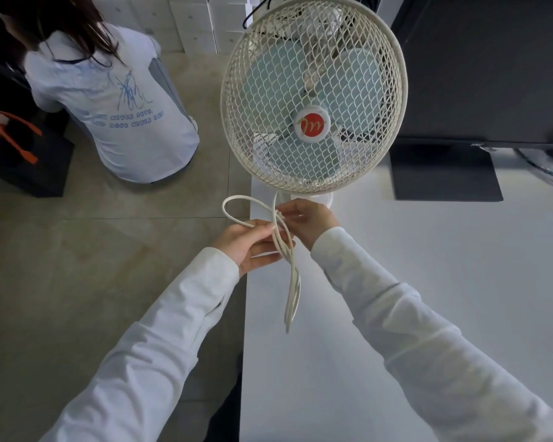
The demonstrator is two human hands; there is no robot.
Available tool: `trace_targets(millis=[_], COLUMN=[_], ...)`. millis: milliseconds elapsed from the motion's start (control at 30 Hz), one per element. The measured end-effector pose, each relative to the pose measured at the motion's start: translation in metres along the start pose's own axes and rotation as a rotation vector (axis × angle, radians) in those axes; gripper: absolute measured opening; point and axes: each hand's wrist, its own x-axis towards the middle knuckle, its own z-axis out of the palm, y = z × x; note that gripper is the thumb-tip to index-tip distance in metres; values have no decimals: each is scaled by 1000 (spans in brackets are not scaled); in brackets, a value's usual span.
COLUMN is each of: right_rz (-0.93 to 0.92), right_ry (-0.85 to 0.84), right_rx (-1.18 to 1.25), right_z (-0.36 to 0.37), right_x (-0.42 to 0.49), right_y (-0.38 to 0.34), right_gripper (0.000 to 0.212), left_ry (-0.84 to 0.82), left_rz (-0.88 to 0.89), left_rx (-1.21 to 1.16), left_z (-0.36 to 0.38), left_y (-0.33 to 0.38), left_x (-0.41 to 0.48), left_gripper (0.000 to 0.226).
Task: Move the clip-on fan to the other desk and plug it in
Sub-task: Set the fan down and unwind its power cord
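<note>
The cream-white clip-on fan with a round wire-mesh cage and pale blue blades [313, 97] stands at the left edge of the white desk [396, 314], its base just above the hands. Its white power cord [289, 282] is bunched in loops between them. The left hand [248, 244] has its fingers closed around the loops, one of which sticks out over the floor. The right hand [307, 221] pinches the cord where the strands cross, fingertips narrow.

The risks, as I judge them: a tug on the cord could tip or drag the fan off the desk edge, since it sits so close to it; loose loops could snag or tangle further; no plug is visible.

The red round badge at the cage centre [312, 123] bears a gold cursive "m". The black monitor [479, 68] carries small lettering, seemingly "HKC". Blue text on the seated person's white shirt [115, 100] is unreadable.
</note>
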Motion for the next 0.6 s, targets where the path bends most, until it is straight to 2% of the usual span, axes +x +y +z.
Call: trace_targets(millis=[100, 367, 500, 600], right_rz=[-8, -210, -325, -343], right_ry=[39, 195, 173, 168], right_rx=[26, -194, -272, -286], right_z=[-2, -17, -18, -18], right_x=[3, -12, -22, -26], right_y=[4, 11, 6, 3], right_gripper=[12, 18, 16, 16], left_ry=[18, 95, 116, 123], left_rz=[-14, -6, 10, 16], left_rx=[15, 95, 119, 122], left_z=[-2, 1, 4, 7], left_y=[1, 1, -1, 0], left_x=[0, 2, 3, 5], left_gripper=[36, 16, 11, 12])
